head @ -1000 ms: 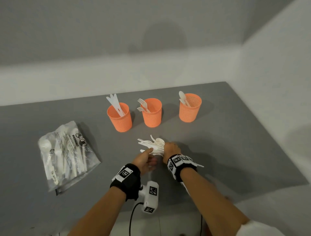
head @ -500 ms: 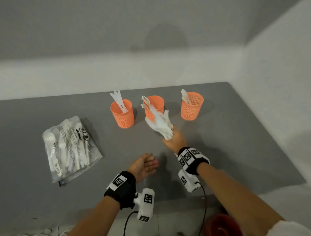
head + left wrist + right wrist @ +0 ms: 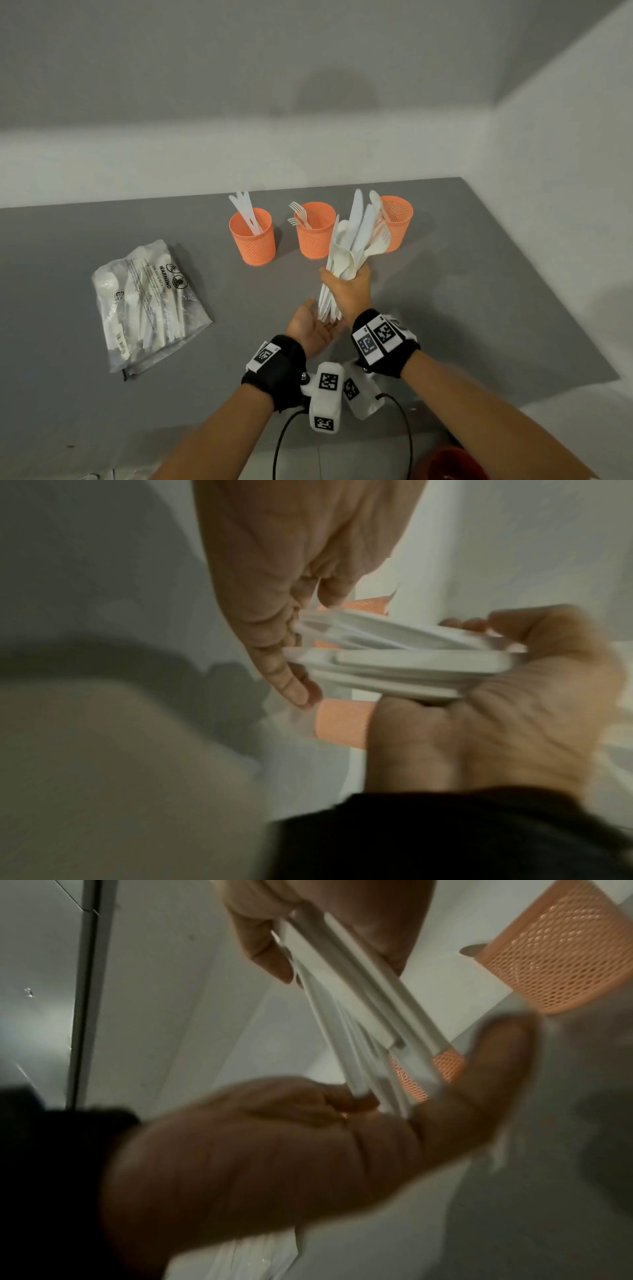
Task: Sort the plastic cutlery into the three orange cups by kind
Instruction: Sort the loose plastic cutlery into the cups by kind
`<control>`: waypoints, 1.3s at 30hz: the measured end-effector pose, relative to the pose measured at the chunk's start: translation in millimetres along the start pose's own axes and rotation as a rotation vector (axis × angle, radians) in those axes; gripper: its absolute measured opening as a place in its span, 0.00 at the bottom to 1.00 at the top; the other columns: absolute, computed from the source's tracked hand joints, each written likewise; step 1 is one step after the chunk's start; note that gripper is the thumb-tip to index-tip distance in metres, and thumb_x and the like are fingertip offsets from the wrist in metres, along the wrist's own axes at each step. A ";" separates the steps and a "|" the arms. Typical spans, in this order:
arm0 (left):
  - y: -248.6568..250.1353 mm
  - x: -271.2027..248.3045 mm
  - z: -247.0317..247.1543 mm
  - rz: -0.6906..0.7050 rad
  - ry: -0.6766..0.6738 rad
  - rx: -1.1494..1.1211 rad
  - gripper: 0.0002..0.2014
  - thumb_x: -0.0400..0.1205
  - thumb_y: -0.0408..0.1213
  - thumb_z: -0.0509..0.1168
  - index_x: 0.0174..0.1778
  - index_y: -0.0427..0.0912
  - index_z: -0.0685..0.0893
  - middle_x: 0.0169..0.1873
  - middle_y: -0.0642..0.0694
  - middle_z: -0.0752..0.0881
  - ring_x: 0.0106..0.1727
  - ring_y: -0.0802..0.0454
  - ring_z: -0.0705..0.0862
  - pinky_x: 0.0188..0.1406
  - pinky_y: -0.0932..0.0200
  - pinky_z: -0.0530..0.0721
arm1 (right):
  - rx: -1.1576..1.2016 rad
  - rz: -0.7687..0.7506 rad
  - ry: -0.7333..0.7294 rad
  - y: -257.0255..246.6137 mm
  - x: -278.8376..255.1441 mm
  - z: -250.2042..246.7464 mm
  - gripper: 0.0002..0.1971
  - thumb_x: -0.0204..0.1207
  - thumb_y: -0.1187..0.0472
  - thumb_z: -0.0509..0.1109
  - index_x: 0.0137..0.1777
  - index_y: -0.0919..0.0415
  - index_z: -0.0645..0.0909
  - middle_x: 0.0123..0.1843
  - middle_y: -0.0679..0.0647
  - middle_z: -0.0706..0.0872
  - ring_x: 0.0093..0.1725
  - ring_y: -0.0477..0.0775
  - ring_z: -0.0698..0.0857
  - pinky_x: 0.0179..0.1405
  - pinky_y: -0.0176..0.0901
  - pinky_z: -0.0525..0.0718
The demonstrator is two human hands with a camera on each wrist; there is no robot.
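Three orange cups (image 3: 252, 240); right hand (image 3: 347, 291) grips cutlery bundle (image 3: 356, 236); left hand (image 3: 308, 325) open beneath.

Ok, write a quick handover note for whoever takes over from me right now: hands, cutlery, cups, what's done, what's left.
Right hand grips a mixed bunch of white cutlery, heads up, above the table.
Left hand is open, palm under the handle ends.
Left orange cup holds knives, middle orange cup forks; the right orange cup is partly hidden behind the bunch.
Done: a few pieces sorted.
Left: sort the held bunch by kind; a plastic bag of cutlery lies to the left.
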State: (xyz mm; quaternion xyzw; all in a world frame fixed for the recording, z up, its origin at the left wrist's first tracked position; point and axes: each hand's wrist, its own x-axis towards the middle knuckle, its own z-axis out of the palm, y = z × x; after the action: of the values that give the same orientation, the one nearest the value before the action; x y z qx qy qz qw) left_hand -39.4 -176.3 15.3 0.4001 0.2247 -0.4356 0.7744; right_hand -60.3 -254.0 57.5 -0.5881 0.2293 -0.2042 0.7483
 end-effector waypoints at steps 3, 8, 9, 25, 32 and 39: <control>6.8 -6.2 9.0 0.060 -0.036 0.036 0.19 0.87 0.40 0.46 0.46 0.37 0.82 0.32 0.44 0.88 0.32 0.52 0.87 0.28 0.61 0.87 | 0.011 0.035 0.014 4.4 -5.8 1.9 0.22 0.69 0.76 0.71 0.59 0.61 0.71 0.43 0.46 0.80 0.41 0.41 0.82 0.33 0.23 0.81; 2.0 -15.4 17.6 0.041 -0.093 -0.003 0.16 0.87 0.40 0.48 0.50 0.39 0.81 0.31 0.44 0.89 0.30 0.52 0.89 0.27 0.62 0.88 | 0.041 0.026 -0.014 0.6 -5.2 0.9 0.20 0.67 0.75 0.75 0.49 0.52 0.73 0.44 0.45 0.83 0.44 0.45 0.84 0.44 0.32 0.83; 1.3 -18.3 20.4 0.043 -0.119 -0.020 0.17 0.87 0.42 0.49 0.52 0.40 0.81 0.33 0.44 0.90 0.32 0.52 0.90 0.30 0.60 0.88 | 0.034 0.025 -0.020 1.4 -5.2 -0.2 0.21 0.67 0.74 0.76 0.50 0.52 0.73 0.44 0.44 0.83 0.44 0.44 0.84 0.43 0.31 0.83; 6.6 -24.8 14.6 0.222 0.107 0.633 0.11 0.85 0.33 0.52 0.47 0.35 0.80 0.36 0.41 0.82 0.36 0.49 0.81 0.29 0.61 0.87 | -0.034 0.261 -0.109 8.1 16.5 -25.9 0.05 0.69 0.71 0.74 0.39 0.64 0.81 0.26 0.55 0.83 0.23 0.48 0.83 0.34 0.43 0.85; 29.9 -26.4 36.1 0.765 0.150 0.730 0.06 0.84 0.38 0.60 0.51 0.40 0.78 0.36 0.49 0.80 0.33 0.60 0.81 0.35 0.61 0.80 | -0.070 0.241 -0.219 10.2 17.1 -37.2 0.12 0.71 0.74 0.72 0.54 0.67 0.81 0.38 0.55 0.85 0.34 0.49 0.85 0.29 0.33 0.85; 31.1 -8.3 41.0 0.890 0.321 0.896 0.15 0.82 0.38 0.61 0.31 0.36 0.79 0.28 0.38 0.81 0.32 0.44 0.79 0.43 0.41 0.85 | -0.053 0.278 -0.309 14.9 15.3 -45.3 0.19 0.68 0.70 0.76 0.59 0.67 0.81 0.47 0.55 0.88 0.48 0.53 0.87 0.56 0.44 0.85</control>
State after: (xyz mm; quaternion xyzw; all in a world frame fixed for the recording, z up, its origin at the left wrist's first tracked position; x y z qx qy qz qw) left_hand -17.1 -196.3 58.0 0.7992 -0.0529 -0.0594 0.5957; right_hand -73.8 -295.1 32.2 -0.5946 0.1960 -0.0004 0.7798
